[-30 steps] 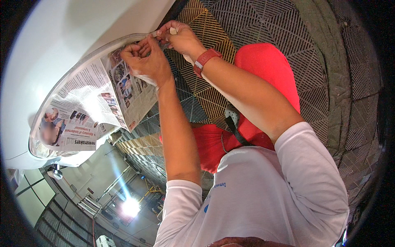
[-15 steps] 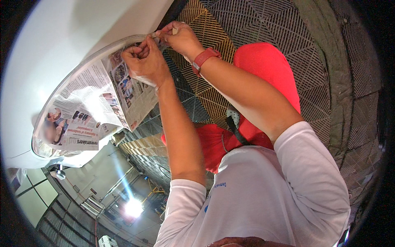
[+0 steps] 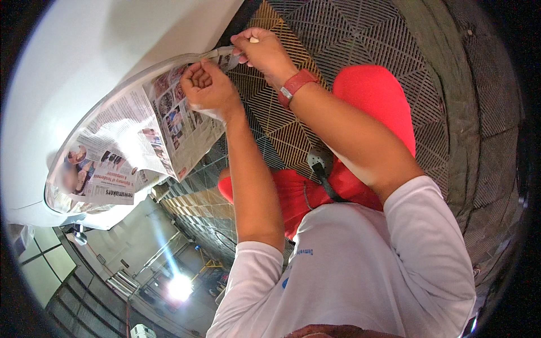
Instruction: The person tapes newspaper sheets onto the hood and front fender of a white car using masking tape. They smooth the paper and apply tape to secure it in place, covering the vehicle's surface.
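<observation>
A white curved panel has newspaper sheets fixed along its rim with a pale band of masking tape. Just under that rim my left hand is closed, fingers curled toward the palm, thumb side close to or touching the tape. Nothing shows inside its curled fingers. Farther right, past the rim, my right hand pinches a strip of masking tape that runs from the rim to its fingers. A small cream-coloured piece shows by these fingers; its kind is unclear.
Black and yellow grid floor tiles lie under and beyond my hands. My knee in red trousers rises at the right. A dark fabric edge curves along the right side. A bright lamp shines at the lower left.
My right hand has moved right, away from the rim, and a length of tape shows between my hands. My left hand has shifted slightly right and down from the rim.
</observation>
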### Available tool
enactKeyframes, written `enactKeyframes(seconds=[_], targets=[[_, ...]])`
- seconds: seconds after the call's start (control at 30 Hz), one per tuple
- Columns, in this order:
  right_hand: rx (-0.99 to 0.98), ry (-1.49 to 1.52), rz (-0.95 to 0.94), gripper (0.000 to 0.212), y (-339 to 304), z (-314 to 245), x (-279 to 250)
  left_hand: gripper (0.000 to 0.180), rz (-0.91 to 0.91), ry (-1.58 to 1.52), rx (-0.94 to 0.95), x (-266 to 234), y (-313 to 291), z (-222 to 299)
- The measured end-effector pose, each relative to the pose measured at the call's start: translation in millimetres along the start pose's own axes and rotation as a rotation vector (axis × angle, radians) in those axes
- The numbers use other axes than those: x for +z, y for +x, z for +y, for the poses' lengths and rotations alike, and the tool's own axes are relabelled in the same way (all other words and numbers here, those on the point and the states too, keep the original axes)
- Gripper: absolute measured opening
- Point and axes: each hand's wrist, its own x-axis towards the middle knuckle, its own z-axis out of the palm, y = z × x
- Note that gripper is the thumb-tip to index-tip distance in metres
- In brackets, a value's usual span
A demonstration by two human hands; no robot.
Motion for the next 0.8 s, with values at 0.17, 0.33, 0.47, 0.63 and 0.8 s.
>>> enactKeyframes(seconds=[0.17, 0.33, 0.47, 0.63, 0.8], targets=[[0.038, -0.038, 0.001, 0.023, -6, -9, -5, 0.016, 0.037, -0.035, -0.030, 11, 4, -6], [0.028, 0.005, -0.012, 0.024, -7, -12, -7, 0.017, 0.108, -0.046, -0.070, 22, 0, -7], [0.038, -0.020, -0.011, 0.023, -8, -15, -9, 0.021, 0.176, 0.090, -0.066, 32, -5, -8], [0.021, 0.006, -0.022, 0.022, -13, -19, -10, 0.021, 0.214, 0.112, -0.056, 41, -11, -6], [0.042, -0.036, -0.015, 0.021, -17, -24, -13, 0.021, 0.144, -0.045, -0.280, 47, -18, -6]])
